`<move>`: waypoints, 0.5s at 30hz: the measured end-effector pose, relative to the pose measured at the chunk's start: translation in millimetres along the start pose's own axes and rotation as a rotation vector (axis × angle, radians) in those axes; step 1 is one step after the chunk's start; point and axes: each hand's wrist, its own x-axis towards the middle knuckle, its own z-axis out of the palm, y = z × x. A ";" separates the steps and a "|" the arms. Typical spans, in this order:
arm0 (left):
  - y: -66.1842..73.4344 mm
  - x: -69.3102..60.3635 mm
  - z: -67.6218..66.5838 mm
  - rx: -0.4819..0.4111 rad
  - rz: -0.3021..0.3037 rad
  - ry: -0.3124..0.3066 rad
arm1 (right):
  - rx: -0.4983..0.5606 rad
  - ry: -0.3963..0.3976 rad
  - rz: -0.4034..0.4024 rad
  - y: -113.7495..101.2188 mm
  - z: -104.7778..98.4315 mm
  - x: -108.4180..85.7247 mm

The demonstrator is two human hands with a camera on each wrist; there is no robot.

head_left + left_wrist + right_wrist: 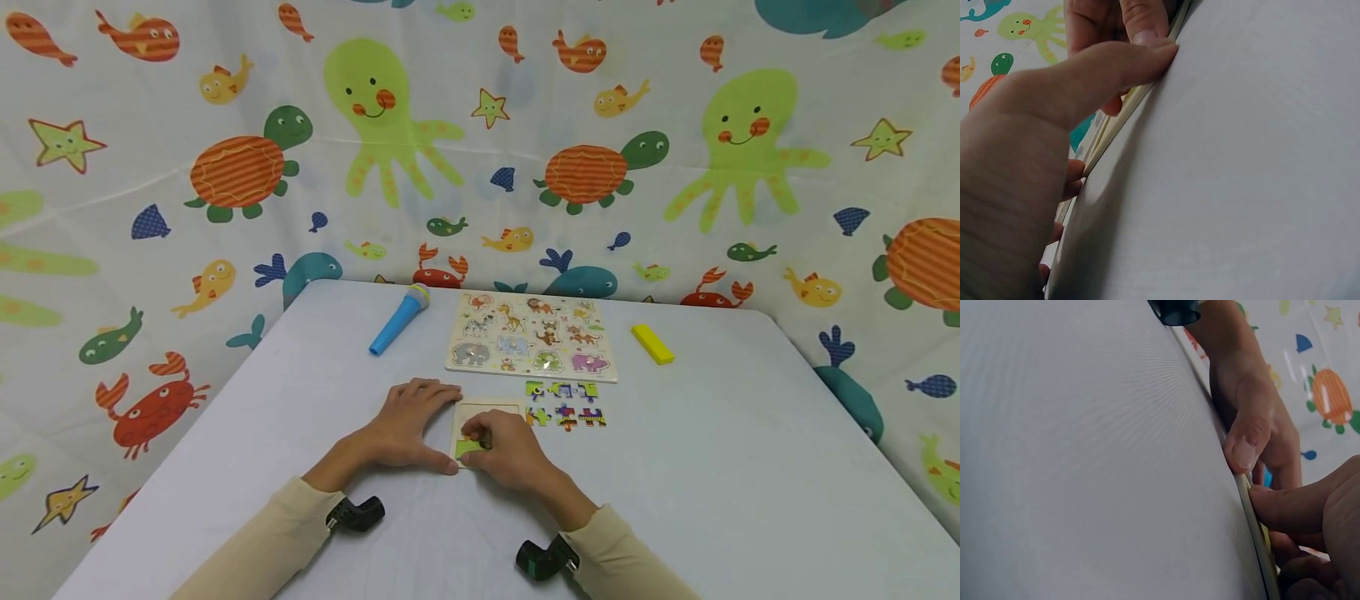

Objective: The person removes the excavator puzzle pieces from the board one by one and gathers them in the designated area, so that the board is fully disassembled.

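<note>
Head: lower centre, the spread left hand (408, 423) is bracing a pale wooden square tray (496, 405), the right hand (512, 451) pinching a flat lime-green puzzle piece (469, 448) at its lower left. Left wrist: the thumb (1119, 64) is steadying the tray's edge, which should be helping level seating.

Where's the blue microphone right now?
In the head view, the blue microphone lies on the white table, just left of the animal puzzle board and beyond the left hand.
</note>
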 end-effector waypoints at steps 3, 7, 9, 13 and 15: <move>0.2 -0.2 -0.2 -0.002 0.001 0.005 | -0.005 0.010 -0.012 -0.4 0.5 0.1; -0.3 -0.3 0.0 -0.003 0.004 0.008 | -0.010 0.012 -0.001 -1.9 1.0 -0.2; -0.8 -0.3 0.4 -0.004 0.004 0.007 | -0.018 0.012 0.009 -2.6 1.0 -0.5; -1.4 -0.3 0.7 -0.006 0.005 0.006 | -0.028 0.015 0.029 -3.5 0.5 -0.4; -1.4 -0.2 0.8 -0.007 0.006 0.007 | -0.028 0.013 0.039 -3.4 0.5 0.0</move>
